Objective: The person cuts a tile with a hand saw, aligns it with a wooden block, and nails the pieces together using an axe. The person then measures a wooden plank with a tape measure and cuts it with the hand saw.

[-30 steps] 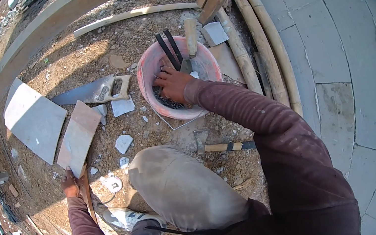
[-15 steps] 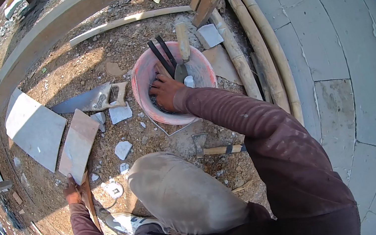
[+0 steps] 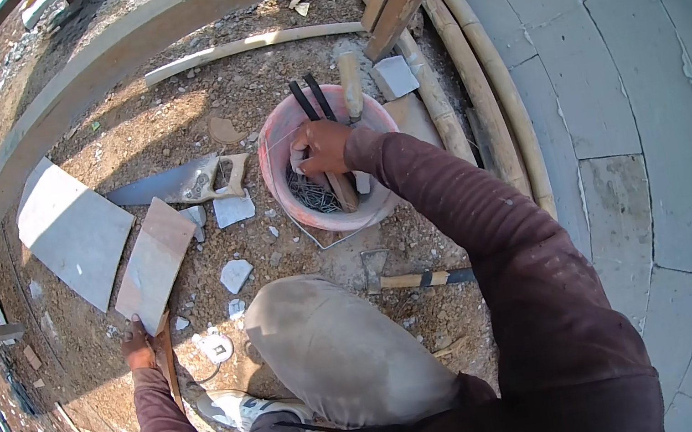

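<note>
Two bare hands are at work, set well apart. Left hand (image 3: 138, 350): fingertips in contact with the near end of the narrow stone slab (image 3: 155, 259); whether they pinch it or merely rest on it cannot be told. Right hand (image 3: 322, 144): over the mouth of the pink bucket (image 3: 271, 169), fingers curled and drawn together, a small pale piece (image 3: 297, 159) at their tips; whether it is gripped cannot be confirmed.

The narrow slab lies on the ground on the left side. Its long axis runs from the left hand outward and slants right, the far end pointing toward the handsaw (image 3: 165, 186). The left hand is plainly the nearer; the bucket and right hand lie off to the slab's right, with pale offcuts (image 3: 234, 210) between.

Bucket contents: loose nails (image 3: 312, 194), a wooden handle (image 3: 345, 193) below the right hand, two black handles (image 3: 303, 101) and a light wooden grip (image 3: 352, 85) at the far side.

A wooden strip (image 3: 172, 367) lies beside the left hand. The broad slab (image 3: 76, 231) lies just left of the narrow one. A hatchet-like tool (image 3: 413, 280) rests on the near side of the bucket. Farther right: bamboo poles (image 3: 472, 92), then grey paving (image 3: 617, 205). Curved timber (image 3: 104, 50) arches across the far side.
</note>
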`<state>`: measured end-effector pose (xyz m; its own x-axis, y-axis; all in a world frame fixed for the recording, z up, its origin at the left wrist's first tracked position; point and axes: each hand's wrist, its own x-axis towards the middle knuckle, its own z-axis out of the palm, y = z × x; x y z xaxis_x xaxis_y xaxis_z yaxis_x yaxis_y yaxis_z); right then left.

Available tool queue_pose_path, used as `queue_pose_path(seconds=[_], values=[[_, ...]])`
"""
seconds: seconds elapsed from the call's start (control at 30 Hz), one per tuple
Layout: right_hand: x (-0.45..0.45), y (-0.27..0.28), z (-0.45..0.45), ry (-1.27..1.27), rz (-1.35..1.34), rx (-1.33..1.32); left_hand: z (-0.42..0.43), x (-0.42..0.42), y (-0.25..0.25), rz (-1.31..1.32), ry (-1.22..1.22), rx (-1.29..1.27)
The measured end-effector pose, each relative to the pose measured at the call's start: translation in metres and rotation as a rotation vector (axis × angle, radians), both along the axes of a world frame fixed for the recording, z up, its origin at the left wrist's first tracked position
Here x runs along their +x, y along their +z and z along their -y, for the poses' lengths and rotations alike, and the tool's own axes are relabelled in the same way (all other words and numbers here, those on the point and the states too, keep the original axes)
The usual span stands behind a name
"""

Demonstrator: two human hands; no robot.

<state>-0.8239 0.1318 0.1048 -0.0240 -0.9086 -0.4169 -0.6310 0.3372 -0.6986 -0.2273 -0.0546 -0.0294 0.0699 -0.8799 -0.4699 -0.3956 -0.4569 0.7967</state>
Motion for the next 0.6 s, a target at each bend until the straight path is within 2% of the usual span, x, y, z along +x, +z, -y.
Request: queue_pose_path(seconds=[0.1, 0.13, 0.17, 0.23, 0.27, 0.3, 0.33, 0.37, 0.4, 0.47, 0.57, 0.6], values=[[-0.003, 0.026, -0.014, -0.059, 0.127, -0.132, -0.005, -0.007, 0.01, 0.044, -0.004, 0.036], [0.0, 0.033, -0.02, -0.206, 0.31, -0.104, -0.011, -0.021, 0.027, 0.113, -0.013, 0.023], [0.002, 0.047, -0.028, -0.322, 0.508, -0.122, -0.015, -0.022, 0.023, 0.144, -0.035, -0.05], [0.009, 0.071, -0.04, -0.509, 0.532, -0.318, -0.028, -0.043, 0.039, 0.089, 0.063, -0.072], [0.008, 0.08, -0.046, -0.569, 0.368, -0.414, -0.029, -0.042, 0.033, 0.308, 0.05, -0.071], [0.011, 0.091, -0.052, -0.56, 0.036, -0.484, -0.029, -0.043, 0.026, 0.249, 0.109, -0.038], [0.016, 0.103, -0.058, -0.557, -0.303, -0.568, -0.032, -0.051, 0.04, 0.272, 0.14, -0.044], [0.022, 0.114, -0.064, -0.399, -0.65, -0.655, -0.031, -0.048, 0.027, 0.198, 0.176, -0.021], [0.026, 0.126, -0.066, -0.239, -1.001, -0.743, -0.031, -0.051, 0.038, 0.185, 0.174, 0.009], [0.038, 0.147, -0.062, -0.34, -0.67, -0.817, -0.035, -0.063, 0.073, 0.2, 0.166, 0.035], [0.074, 0.165, -0.023, -0.42, -0.076, -0.81, -0.034, -0.064, 0.079, 0.221, 0.129, 0.068], [0.092, 0.166, -0.001, -0.431, 0.134, -0.782, -0.037, -0.065, 0.078, 0.21, 0.145, 0.004]])
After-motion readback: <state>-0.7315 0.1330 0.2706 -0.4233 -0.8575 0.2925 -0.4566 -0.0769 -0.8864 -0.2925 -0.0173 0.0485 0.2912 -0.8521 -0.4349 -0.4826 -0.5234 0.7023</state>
